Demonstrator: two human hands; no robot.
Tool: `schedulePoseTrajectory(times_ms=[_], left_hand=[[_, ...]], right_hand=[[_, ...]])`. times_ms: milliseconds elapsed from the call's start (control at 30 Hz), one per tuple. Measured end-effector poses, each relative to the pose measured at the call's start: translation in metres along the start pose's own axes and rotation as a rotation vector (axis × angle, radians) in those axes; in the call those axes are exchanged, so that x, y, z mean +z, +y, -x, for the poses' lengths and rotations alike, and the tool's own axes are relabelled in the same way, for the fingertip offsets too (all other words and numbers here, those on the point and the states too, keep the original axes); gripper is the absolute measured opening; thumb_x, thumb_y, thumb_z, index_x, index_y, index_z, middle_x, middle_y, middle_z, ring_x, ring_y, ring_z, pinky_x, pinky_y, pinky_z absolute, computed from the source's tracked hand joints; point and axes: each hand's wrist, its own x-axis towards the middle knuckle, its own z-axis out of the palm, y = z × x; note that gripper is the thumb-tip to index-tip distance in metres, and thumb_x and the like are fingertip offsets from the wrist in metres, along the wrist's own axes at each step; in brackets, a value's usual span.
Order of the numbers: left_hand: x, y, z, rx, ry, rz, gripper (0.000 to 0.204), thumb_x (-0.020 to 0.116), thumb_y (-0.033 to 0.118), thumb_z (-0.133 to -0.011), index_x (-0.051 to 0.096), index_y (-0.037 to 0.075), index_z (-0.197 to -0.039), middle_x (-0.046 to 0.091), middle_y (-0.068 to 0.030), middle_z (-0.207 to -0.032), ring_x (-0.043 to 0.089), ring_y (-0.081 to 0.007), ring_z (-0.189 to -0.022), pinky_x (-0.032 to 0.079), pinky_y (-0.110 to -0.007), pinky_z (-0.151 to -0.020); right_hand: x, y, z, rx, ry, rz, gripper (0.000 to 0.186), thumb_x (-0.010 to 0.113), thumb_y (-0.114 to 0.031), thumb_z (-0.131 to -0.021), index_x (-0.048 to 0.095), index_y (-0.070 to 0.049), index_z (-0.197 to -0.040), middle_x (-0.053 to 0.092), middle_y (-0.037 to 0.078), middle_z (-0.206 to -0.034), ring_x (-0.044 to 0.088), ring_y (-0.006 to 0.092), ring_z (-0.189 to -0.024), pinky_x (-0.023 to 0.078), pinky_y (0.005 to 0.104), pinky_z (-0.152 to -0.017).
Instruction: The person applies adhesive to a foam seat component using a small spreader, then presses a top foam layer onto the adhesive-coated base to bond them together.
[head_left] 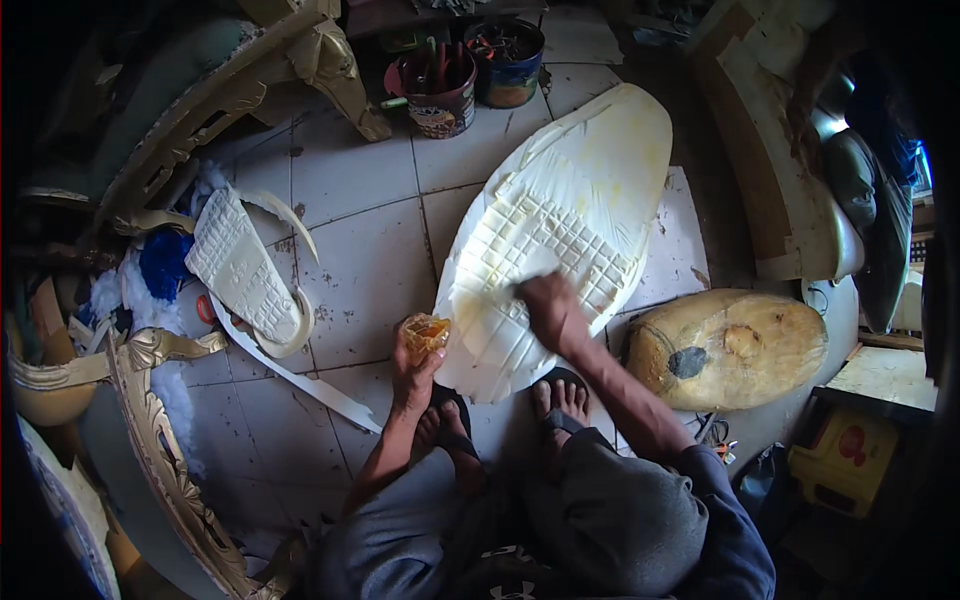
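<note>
A large oval piece of cream foam point(590, 160) lies on the tiles in front of my feet. Its nearer half has a grid of square ridges, and the near end looks pale and smooth in places. My left hand point(410, 365) is closed around a small clear container of amber glue point(427, 334), held beside the foam's left edge. Over the foam's near half is my right hand point(553, 312), fingers curled and blurred by motion. Whatever it grips is too smeared to make out.
Left of the foam lie a smaller ridged foam piece point(240, 265) and a curved foam strip point(290, 368). Gold carved frames point(160, 430) stand at the left. Tool buckets point(440, 100) sit beyond. A rounded yellowish foam block point(740, 345) rests at the right.
</note>
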Motion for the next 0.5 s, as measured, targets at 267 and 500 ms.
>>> schedulePoseTrajectory(times_ms=[267,500], left_hand=[[0.003,-0.001,0.003,0.025,-0.007,-0.051,0.061,0.07,0.007,-0.084,0.046,0.003,-0.14,0.058,-0.0096,-0.126,0.058,-0.0202,-0.117,0.045,-0.035,-0.106],[0.007,0.003,0.003,0.002,-0.024,-0.094,0.064,0.068,0.005,-0.083,0.044,0.003,-0.143,0.056,-0.0089,-0.129,0.055,-0.021,-0.122,0.042,-0.036,-0.109]], right_hand=[[0.03,-0.045,0.047,-0.157,-0.23,-0.186,0.031,0.064,-0.002,-0.075,0.074,-0.011,-0.103,0.069,0.006,-0.092,0.063,0.0289,-0.086,0.05,0.0406,-0.081],[-0.03,-0.006,0.008,0.198,0.068,0.333,0.024,0.06,0.004,-0.073,0.073,-0.006,-0.091,0.07,0.013,-0.088,0.063,0.0336,-0.083,0.048,0.0462,-0.078]])
